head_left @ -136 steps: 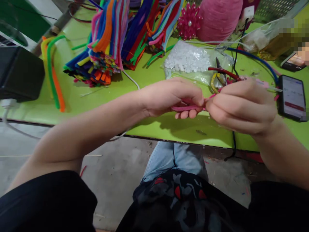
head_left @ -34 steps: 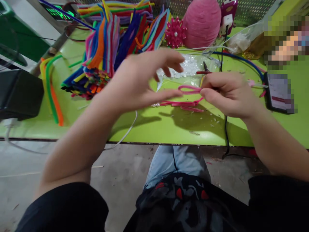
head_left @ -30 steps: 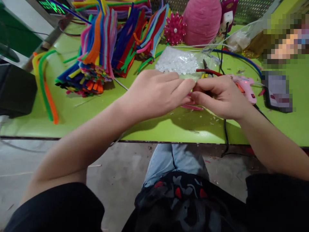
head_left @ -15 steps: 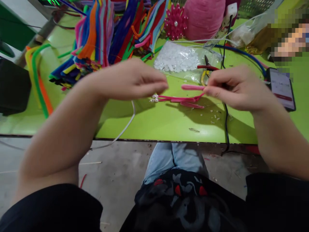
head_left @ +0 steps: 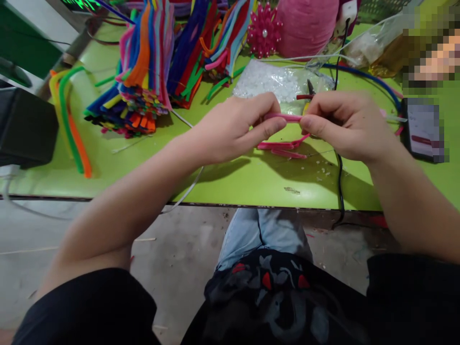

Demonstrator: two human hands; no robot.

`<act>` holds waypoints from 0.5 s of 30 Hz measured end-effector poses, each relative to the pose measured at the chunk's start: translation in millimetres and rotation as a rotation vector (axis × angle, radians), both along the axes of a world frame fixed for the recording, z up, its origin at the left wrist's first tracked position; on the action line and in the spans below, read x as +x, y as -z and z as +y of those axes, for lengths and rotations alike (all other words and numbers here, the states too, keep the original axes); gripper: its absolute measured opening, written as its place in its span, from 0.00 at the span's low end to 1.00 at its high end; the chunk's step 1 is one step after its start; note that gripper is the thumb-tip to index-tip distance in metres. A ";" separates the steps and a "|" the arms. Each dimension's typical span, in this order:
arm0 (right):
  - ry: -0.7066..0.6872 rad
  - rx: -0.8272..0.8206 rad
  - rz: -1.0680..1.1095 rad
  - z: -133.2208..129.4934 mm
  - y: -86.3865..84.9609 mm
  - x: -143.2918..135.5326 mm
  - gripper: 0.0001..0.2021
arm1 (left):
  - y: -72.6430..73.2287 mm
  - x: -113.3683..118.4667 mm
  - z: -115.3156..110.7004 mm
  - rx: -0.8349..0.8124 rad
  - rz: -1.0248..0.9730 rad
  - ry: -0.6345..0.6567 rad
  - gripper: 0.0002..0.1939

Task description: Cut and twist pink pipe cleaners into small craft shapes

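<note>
Between both hands stretches a folded pink pipe cleaner. My left hand pinches its left part between thumb and fingers. At its right end, the thumb and curled fingers of my right hand are closed on it. Just below lie more pink pipe cleaner pieces, joined toward the right hand by a thin pink strand. Behind the hands is a clear bag of white beads. Pliers lie partly hidden behind the right hand.
Bundles of coloured pipe cleaners fill the back left. A pink beaded flower stands beside a pink round object. A phone lies at right, a black box at left. A black cable crosses the table's front edge.
My left hand has moved right and closed on the pink pipe cleaner. My right hand keeps its hold. The pearl beads at the left of the pink pieces are now hidden.
</note>
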State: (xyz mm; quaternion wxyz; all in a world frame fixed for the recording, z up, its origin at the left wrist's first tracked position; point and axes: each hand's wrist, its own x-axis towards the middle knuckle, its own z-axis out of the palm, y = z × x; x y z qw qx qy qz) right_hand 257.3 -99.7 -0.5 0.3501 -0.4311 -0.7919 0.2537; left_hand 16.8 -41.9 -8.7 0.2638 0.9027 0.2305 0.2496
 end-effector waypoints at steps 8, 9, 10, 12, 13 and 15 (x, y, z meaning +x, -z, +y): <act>-0.060 0.186 -0.209 -1.7 -4.7 9.8 0.12 | -8.1 -5.6 4.2 -0.251 0.000 0.053 0.30; -0.053 0.188 -0.222 -1.0 -6.1 14.2 0.12 | -9.7 -8.5 5.0 -0.244 -0.029 0.028 0.30; -0.043 0.180 -0.216 -0.2 -7.3 18.6 0.13 | -11.1 -11.6 5.9 -0.222 -0.059 -0.001 0.30; -0.007 0.146 -0.142 1.6 -8.7 24.1 0.15 | -12.8 -16.5 6.8 -0.166 -0.109 -0.059 0.29; 0.004 0.128 -0.089 2.3 -8.7 24.1 0.16 | -13.0 -17.6 6.6 -0.147 -0.108 -0.065 0.29; 0.006 0.093 -0.025 3.0 -6.9 17.7 0.15 | -12.1 -16.2 4.5 -0.096 -0.073 -0.027 0.29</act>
